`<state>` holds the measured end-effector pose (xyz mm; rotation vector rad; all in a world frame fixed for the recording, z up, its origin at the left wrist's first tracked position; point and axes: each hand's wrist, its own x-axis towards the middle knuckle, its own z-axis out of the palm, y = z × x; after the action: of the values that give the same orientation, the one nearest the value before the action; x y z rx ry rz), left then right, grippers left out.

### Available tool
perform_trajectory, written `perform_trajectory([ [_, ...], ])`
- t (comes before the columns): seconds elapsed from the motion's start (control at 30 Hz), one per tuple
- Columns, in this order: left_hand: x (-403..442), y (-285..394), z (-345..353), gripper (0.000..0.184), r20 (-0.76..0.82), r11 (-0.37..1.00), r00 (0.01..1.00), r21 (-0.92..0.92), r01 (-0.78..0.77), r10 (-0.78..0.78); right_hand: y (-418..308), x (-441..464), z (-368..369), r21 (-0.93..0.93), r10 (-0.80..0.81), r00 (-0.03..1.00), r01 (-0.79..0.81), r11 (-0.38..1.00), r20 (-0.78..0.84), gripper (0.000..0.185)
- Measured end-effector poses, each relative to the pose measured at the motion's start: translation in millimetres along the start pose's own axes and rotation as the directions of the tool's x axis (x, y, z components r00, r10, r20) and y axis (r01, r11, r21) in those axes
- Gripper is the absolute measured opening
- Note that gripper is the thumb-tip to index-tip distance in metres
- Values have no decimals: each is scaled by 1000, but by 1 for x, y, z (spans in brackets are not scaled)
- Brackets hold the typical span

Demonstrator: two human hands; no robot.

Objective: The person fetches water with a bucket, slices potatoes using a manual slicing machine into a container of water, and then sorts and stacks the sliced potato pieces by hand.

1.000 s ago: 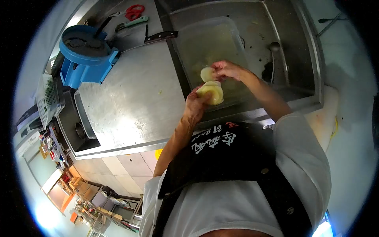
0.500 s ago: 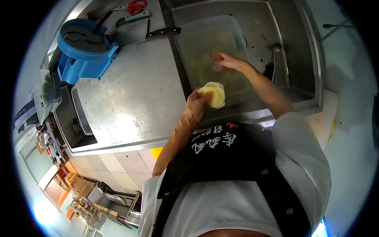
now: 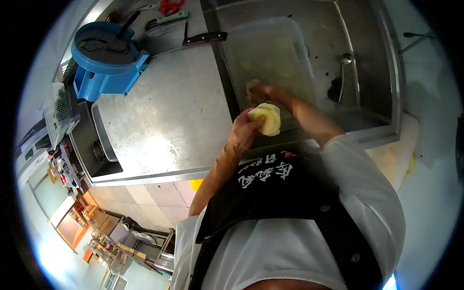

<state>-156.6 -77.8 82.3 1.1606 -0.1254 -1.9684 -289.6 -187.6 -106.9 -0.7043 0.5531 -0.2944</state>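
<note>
My left hand (image 3: 243, 129) is closed around a fanned stack of pale yellow potato slices (image 3: 268, 121), thumb pressed on top, above the near edge of a clear plastic tub (image 3: 309, 77). The tub stands in the steel sink and holds cloudy water with pale slices (image 3: 285, 67) dimly visible in it. Just beyond the stack, my right hand (image 3: 259, 91) is over the near left part of the tub. Its fingers are smeared by motion, and whether they hold a slice is unclear.
A cleaver (image 3: 205, 38) lies across the far end of the steel counter (image 3: 164, 106). Past it are a green-handled peeler (image 3: 166, 20) and red-handled scissors (image 3: 170, 7). A blue machine (image 3: 104, 63) stands at the left. A ladle (image 3: 345, 60) rests in the sink's right side.
My right hand has come nearer to my left hand, moving down and left over the tub. My left hand still holds the potato slices in nearly the same place.
</note>
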Motion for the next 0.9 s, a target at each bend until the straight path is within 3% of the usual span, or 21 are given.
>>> perform_trajectory([
  [0.07, -6, 2, 9, 34, -20, 999, 998, 13, -52, 52, -50, -36, 21, 119, 23, 1000, -26, 993, 19, 31],
  [0.13, -8, 2, 15, 35, -49, 992, 991, 39, -122, 124, -78, -55, 32, 114, 224, 963, -208, 972, -151, 36],
  [0.23, -6, 2, 13, 36, -25, 987, 987, 16, -159, 160, -110, -86, 56, -110, 151, 938, -193, 975, -311, 37],
  [0.33, -5, 3, 9, 35, -5, 986, 986, 29, -165, 165, -109, -94, 60, -206, 39, 904, -139, 969, -426, 38],
  [0.43, -10, 2, 10, 33, 16, 985, 987, 48, -163, 163, -117, -108, 63, 100, 83, 927, -50, 994, -366, 36],
  [0.53, -14, 0, 11, 32, 45, 980, 980, 31, -197, 196, -126, -120, 75, 78, 31, 942, -5, 997, -335, 29],
  [0.63, -19, 2, 16, 31, 49, 973, 972, 12, -231, 231, -125, -119, 71, -369, 32, 945, -159, 916, -327, 21],
  [0.73, -15, 2, 15, 30, 36, 958, 958, 25, -284, 283, -132, -122, 92, -717, -50, 959, -172, 676, -278, 17],
  [0.77, -14, 1, 14, 29, 33, 952, 952, 36, -305, 304, -143, -128, 109, -781, -145, 971, -60, 622, -190, 18],
  [0.87, -18, 3, 13, 27, 14, 943, 943, -20, -332, 332, -141, -131, 105, -501, -144, 959, 3, 866, -242, 20],
  [0.9, -20, 4, 13, 27, 29, 938, 937, -6, -347, 347, -143, -134, 104, -490, -203, 941, 46, 871, -272, 20],
])
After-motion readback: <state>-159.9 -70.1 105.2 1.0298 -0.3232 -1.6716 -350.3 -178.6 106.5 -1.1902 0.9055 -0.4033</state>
